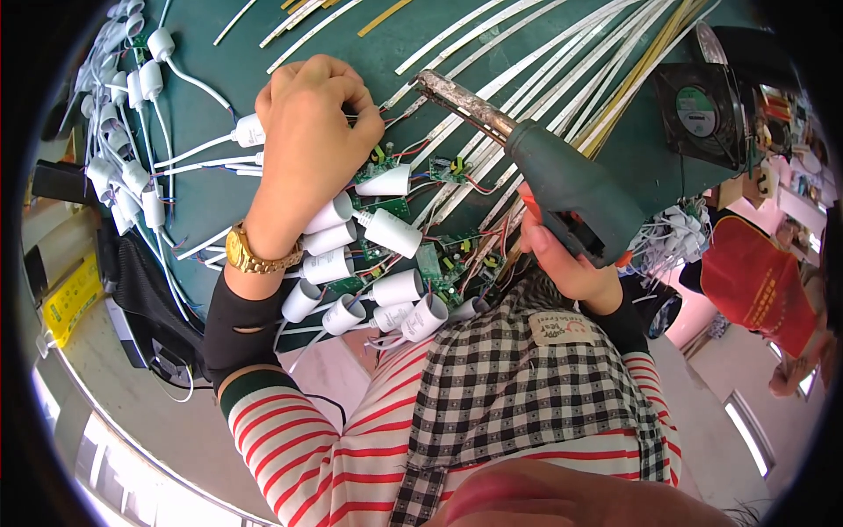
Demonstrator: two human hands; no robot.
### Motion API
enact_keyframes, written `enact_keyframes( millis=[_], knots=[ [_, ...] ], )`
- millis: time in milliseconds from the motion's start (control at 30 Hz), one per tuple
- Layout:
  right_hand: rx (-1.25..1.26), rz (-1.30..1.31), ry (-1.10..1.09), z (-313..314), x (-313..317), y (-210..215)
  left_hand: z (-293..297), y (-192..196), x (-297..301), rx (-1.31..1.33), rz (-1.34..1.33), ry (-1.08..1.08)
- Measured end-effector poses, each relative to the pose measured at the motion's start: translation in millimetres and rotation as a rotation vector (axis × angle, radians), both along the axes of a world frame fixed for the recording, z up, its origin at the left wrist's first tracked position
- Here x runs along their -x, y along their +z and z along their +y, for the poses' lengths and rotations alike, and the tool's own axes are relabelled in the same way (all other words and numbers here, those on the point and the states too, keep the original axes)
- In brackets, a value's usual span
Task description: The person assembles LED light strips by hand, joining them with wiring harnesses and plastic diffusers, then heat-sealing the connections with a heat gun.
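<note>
A dark soldering gun [575, 189] sits in the closed right hand [566, 263], its metal tip [465, 101] pointing toward the left hand [316, 123].
The right hand is wrapped round the gun's handle; across from it, the left fingers curl together near the ends of some white strips [518, 85], and I can't tell from here what they pinch. Between the hands, nearer the person, lie green circuit boards [428, 262] and white cylinders [392, 232], some close by the gold watch [255, 250]. Beyond the gun the strips spread over the green table [211, 61]; a black fan [700, 114] is off to its right.
</note>
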State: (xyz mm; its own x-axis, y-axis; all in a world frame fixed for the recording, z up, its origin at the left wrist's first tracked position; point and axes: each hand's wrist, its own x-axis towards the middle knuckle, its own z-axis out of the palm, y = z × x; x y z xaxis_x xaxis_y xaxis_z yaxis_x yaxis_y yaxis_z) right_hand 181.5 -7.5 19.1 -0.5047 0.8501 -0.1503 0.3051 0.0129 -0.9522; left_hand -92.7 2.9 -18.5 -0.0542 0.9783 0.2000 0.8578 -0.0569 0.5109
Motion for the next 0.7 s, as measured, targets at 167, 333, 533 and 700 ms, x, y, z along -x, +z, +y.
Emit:
enact_keyframes(
  millis=[167,333,533,700],
  knots=[
    [-0.029,-0.042,0.184,2.5,-11.9,-6.0,-0.7,0.1,0.9,-0.011,-0.001,-0.002],
    [0.037,0.063,-0.074,-1.0,1.3,-3.6,-0.2,-0.7,0.9,-0.005,-0.01,-0.006],
    [0.073,0.035,-0.074,-0.5,2.5,1.1,0.0,0.8,1.1,-0.01,0.005,-0.019],
    [0.046,0.029,-0.063,-0.3,2.6,-1.2,-0.3,4.5,0.2,0.015,0.017,-0.005]
  ],
)
